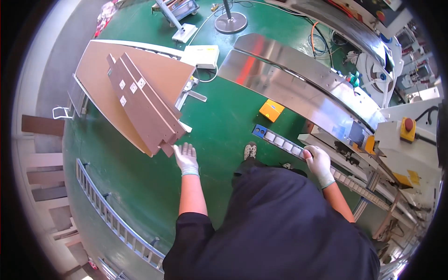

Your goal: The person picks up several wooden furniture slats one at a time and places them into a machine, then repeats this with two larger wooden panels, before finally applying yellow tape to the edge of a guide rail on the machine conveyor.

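My left hand, in a white glove, is open with its fingers stretched out. It is beside the near corner of a stack of brown boards, and I cannot tell whether it touches them. Small white labels dot the upper board. The stack lies aslant on a larger tan panel. On my right, a narrow roller rail with white rollers and a blue end runs toward the machine. My gloved right hand is at this rail, fingers curled against it; its fingertips are partly hidden.
A shiny metal machine table stands ahead on the right, with an orange-yellow box on the green floor below. A red stop button is at far right. A metal roller track lies to the left. A round stand base is ahead.
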`<state>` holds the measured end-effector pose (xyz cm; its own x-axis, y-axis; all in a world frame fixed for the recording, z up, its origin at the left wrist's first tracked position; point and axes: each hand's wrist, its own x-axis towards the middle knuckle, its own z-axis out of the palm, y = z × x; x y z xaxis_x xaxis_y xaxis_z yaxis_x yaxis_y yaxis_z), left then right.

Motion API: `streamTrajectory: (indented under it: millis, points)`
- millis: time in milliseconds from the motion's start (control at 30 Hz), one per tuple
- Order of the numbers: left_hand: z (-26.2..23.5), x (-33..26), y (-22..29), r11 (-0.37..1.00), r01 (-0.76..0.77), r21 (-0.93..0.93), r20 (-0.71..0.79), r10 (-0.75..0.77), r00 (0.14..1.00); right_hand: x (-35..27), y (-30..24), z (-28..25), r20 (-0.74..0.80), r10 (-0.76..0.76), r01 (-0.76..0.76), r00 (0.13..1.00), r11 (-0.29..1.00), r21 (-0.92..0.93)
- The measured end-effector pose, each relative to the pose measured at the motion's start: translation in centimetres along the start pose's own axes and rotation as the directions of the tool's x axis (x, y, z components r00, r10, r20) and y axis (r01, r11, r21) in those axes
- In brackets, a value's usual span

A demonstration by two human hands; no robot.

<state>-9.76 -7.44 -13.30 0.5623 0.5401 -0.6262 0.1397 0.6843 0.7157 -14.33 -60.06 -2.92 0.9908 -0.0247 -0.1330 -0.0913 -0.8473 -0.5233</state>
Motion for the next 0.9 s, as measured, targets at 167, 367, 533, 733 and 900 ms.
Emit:
streamTrajectory:
  millis: [167, 367, 533, 733, 900]
  points:
    - [3.8, -0.1, 3.4, 0.934, 0.134, -0.332, -0.06, -0.163, 0.985, 2.9, -4.0, 2.0, 0.062, -0.008, 0.009, 0.998, 1.0, -0.016]
    - [4.9, 2.1, 4.0, 0.717, 0.249, -0.651, 0.016, -0.315, 0.949, 5.3, -8.2, 4.1, 0.041, -0.042, 0.043, 0.998, 0.998, -0.034]
    - [6.6, 1.4, 4.3, 0.726, 0.264, -0.635, 0.1, -0.262, 0.96, 6.2, -9.6, 5.0, 0.011, -0.076, 0.077, 0.997, 0.996, -0.05]
    - [7.3, 4.1, 4.0, 0.899, 0.131, -0.419, -0.133, -0.203, 0.97, 6.3, -10.0, 5.3, 0.027, -0.062, 0.064, 0.998, 0.996, -0.062]
    - [7.0, 4.4, 3.4, 0.944, 0.016, -0.329, -0.118, -0.058, 0.991, 6.4, -9.9, 5.5, -0.028, -0.067, 0.065, 0.997, 0.996, -0.062]
